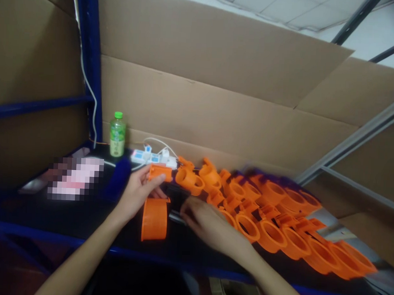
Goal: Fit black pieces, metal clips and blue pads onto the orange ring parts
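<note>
Left hand: I see my left hand (138, 192) pinching the orange part (160, 172), thumb on its front face and fingers curled behind.
Orange part: one small, boxy piece of smooth matte plastic, held just above the surface (83, 212) in front of the power strip (154, 158).
Tube: one orange plastic tube (154, 219), a short ribbed cylinder with a thin lip at the top. It stands on the surface directly below the left hand, between my two hands.
Right hand: my right hand (210, 222) lies low, back up, fingers stretched left toward the tube. The fingertips meet something thin and dark there. I cannot tell from this feed whether they grip it.
Rings: orange plastic rings (271, 233), round and hollow with small square tabs, lie in loose rows from the right hand out to the far right. There are well over a dozen, but blur stops an exact count.
Bottle: one clear plastic bottle (117, 135) with a green cap and label, upright at the back left.
Power strip: one, white and flat, with a white cable (88, 90) running up the blue metal frame (90, 51).
Surface: black and smooth, edged in blue.
Walls: plain brown cardboard (201, 113), creased, behind and at both sides.
</note>
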The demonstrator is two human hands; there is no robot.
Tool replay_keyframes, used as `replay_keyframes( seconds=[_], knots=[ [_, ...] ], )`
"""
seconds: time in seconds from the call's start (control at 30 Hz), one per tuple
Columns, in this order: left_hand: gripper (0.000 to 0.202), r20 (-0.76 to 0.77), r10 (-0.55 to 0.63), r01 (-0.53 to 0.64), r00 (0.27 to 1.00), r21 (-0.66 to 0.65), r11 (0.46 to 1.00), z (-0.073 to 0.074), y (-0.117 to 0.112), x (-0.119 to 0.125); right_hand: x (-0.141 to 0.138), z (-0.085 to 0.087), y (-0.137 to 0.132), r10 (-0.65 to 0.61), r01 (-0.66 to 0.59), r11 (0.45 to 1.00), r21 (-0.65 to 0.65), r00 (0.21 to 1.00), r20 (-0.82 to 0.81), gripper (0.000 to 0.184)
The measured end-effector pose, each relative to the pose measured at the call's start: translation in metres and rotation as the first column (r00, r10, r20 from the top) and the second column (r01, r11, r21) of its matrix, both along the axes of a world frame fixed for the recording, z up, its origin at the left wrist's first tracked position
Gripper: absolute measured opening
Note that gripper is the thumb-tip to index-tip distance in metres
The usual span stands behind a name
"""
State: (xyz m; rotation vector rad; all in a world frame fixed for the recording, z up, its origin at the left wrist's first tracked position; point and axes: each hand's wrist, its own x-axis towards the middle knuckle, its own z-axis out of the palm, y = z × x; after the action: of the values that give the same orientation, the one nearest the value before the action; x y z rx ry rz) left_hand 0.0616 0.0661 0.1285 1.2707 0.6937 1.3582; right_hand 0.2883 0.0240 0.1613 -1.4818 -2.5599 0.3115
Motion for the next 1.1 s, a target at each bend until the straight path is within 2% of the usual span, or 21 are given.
replay_keyframes(
  seconds=[0.1, 0.2, 0.37, 0.63, 0.83, 0.9, 0.97, 1.1],
  knots=[
    [0.04, -0.009, -0.003, 0.003, 1.0, -0.003, 1.0, -0.001, 0.0, 0.001, -0.001, -0.022, 0.0, -0.021, 0.021, 1.0, 0.0, 0.997, 0.074, 0.013],
    [0.04, -0.016, 0.001, -0.001, 1.0, -0.012, 1.0, -0.001, 0.001, 0.002, 0.0, -0.032, 0.003, -0.023, 0.025, 1.0, -0.018, 0.996, 0.082, 0.014],
    [0.043, -0.03, -0.002, 0.002, 1.0, -0.024, 1.0, -0.002, 0.002, 0.002, 0.001, -0.036, 0.007, -0.046, 0.047, 0.998, -0.047, 0.999, 0.023, 0.012],
    [0.049, -0.039, -0.039, 0.038, 0.998, -0.038, 0.999, -0.001, 0.001, 0.003, 0.006, -0.041, 0.023, -0.104, 0.06, 0.972, -0.228, 0.978, -0.182, 0.01],
    [0.05, -0.055, -0.051, 0.049, 0.997, -0.035, 0.998, -0.003, 0.003, 0.003, 0.008, -0.05, 0.031, -0.11, 0.054, 0.967, -0.251, 0.97, -0.215, 0.008],
    [0.051, -0.057, -0.056, 0.055, 0.997, -0.032, 0.998, -0.003, 0.003, 0.003, 0.008, -0.046, 0.03, -0.107, 0.056, 0.972, -0.23, 0.97, -0.217, 0.009],
    [0.051, -0.055, -0.067, 0.065, 0.996, -0.032, 0.997, -0.002, 0.003, 0.003, 0.008, -0.036, 0.028, -0.095, 0.047, 0.979, -0.197, 0.966, -0.242, 0.009],
    [0.052, -0.057, -0.069, 0.067, 0.996, -0.042, 0.997, -0.003, 0.003, 0.003, 0.012, 0.004, 0.023, -0.096, 0.061, 0.992, -0.107, 0.926, -0.365, 0.018]
  ],
)
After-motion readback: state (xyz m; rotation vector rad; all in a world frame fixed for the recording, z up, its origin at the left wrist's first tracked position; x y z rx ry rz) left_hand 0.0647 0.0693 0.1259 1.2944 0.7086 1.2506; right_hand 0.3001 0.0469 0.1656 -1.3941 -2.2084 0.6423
